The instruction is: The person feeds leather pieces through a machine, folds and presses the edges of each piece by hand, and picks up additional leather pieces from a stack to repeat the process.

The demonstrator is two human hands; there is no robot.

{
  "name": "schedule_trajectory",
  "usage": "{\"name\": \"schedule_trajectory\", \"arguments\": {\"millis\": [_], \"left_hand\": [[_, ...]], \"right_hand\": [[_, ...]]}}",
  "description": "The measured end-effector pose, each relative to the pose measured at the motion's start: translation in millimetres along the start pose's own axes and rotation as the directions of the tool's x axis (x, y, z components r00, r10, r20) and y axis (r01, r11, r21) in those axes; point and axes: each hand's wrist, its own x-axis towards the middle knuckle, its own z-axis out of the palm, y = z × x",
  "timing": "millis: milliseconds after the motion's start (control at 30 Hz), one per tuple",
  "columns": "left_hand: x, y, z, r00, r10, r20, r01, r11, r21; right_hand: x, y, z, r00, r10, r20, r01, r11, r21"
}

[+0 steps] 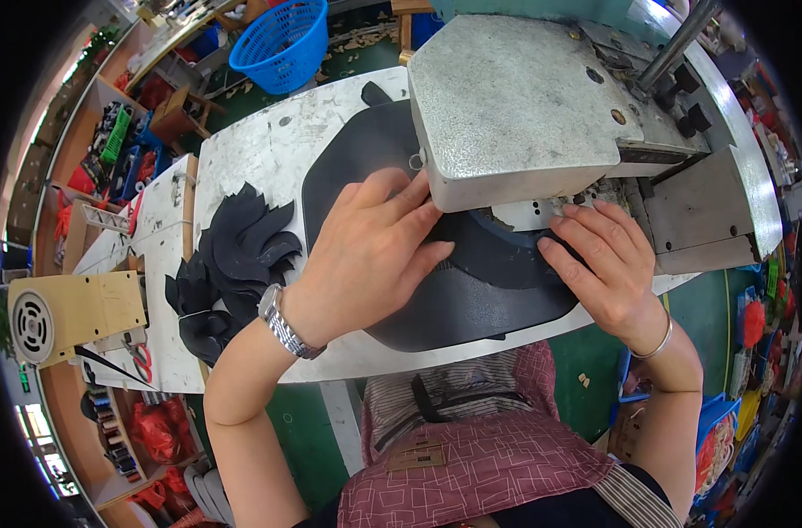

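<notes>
A wide black sheet-like surface [498, 317] with rounded corners lies on the white machine table. On it, a curved dark piece [506, 260] reaches in beneath the grey metal head [515, 106] of a machine. Palm down, my left hand [366, 242] rests over the black surface; its thumb points right, and some fingertips are partly hidden by the machine head's edge. My right hand [607, 260] bears on the right end of the curved piece with spread fingers, beside a small metal plate [520, 216]. Whatever works under the head is hidden.
A heap of black curved flaps [242, 255] lies left of my left arm on the white table [242, 158]. At far left stands a beige box with a round vent [75, 317]. A blue basket [279, 48] sits beyond the table. Shelves and bags line both sides.
</notes>
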Motion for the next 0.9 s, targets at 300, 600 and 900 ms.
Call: {"name": "schedule_trajectory", "arguments": {"millis": [300, 600, 900], "left_hand": [[12, -11, -3, 0.999, -0.009, 0.042, 0.009, 1.000, 0.009], [26, -46, 5, 0.995, 0.098, 0.001, -0.098, 0.995, 0.001], [28, -49, 9, 0.993, -0.027, -0.111, 0.021, 0.998, -0.052]], "right_hand": [[2, -1, 3, 0.999, -0.050, -0.006, 0.049, 0.996, -0.073], [6, -1, 5, 0.995, -0.097, -0.011, 0.097, 0.995, -0.029], [7, -6, 8, 0.986, -0.158, -0.054, 0.159, 0.987, 0.014]]}}
